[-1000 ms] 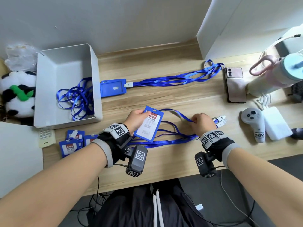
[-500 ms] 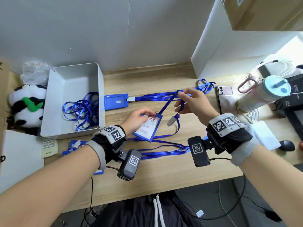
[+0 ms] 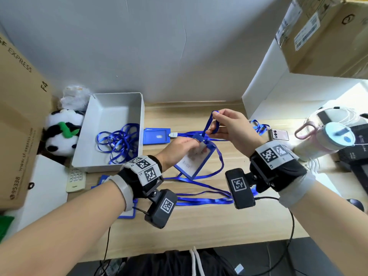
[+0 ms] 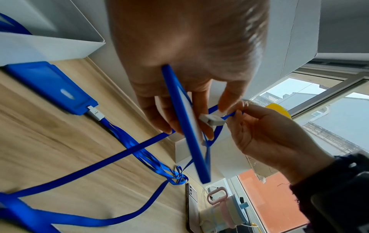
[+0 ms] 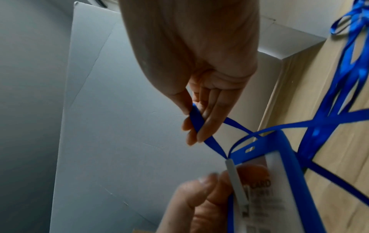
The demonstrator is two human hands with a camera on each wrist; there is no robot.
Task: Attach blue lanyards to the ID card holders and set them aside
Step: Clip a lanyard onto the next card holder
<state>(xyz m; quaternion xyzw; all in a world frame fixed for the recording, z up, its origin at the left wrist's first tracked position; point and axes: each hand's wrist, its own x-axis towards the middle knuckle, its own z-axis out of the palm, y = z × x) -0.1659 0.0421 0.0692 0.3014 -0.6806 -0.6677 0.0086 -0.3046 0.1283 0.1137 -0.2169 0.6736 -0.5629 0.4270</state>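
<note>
My left hand grips a blue ID card holder by its top, tilted above the desk; the left wrist view shows the holder edge-on between thumb and fingers. My right hand pinches a blue lanyard just above the holder and lifts a loop of it. The lanyard's white clip lies against the holder's top, near its slot. The rest of the strap trails over the desk. A finished holder with its lanyard lies farther back.
A grey tray at the left holds loose blue lanyards. Spare card holders lie under my left wrist. A phone, a bottle, a plush panda, a remote and cardboard boxes ring the workspace.
My right hand picked the lanyard end up from the desk and raised it towards the holder. My left hand lifted and tilted the holder. The head camera tipped upward.
</note>
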